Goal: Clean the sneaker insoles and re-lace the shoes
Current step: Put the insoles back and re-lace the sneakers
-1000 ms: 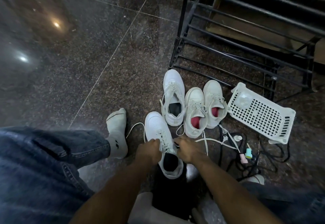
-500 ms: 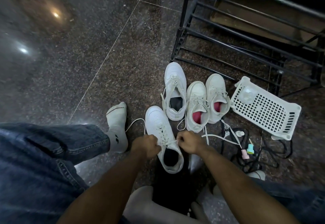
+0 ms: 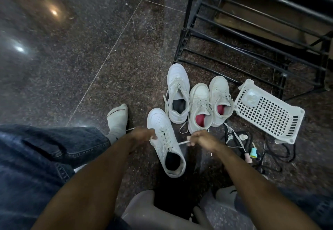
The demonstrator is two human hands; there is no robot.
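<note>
A white sneaker with a dark inside stands on the floor between my hands. My left hand pinches one end of its white lace at the shoe's left side. My right hand pinches the other end, pulled out taut to the right. Beyond it stand three more white sneakers: one with a dark insole and two with red insoles, all laced.
A white perforated plastic basket lies to the right. Black cables, a white loose lace and small chargers lie in front of it. A black metal shoe rack stands behind. My socked foot rests left of the sneaker.
Both hands have moved apart from the middle of the sneaker, drawing the lace ends outward to either side. The camera has shifted slightly.
</note>
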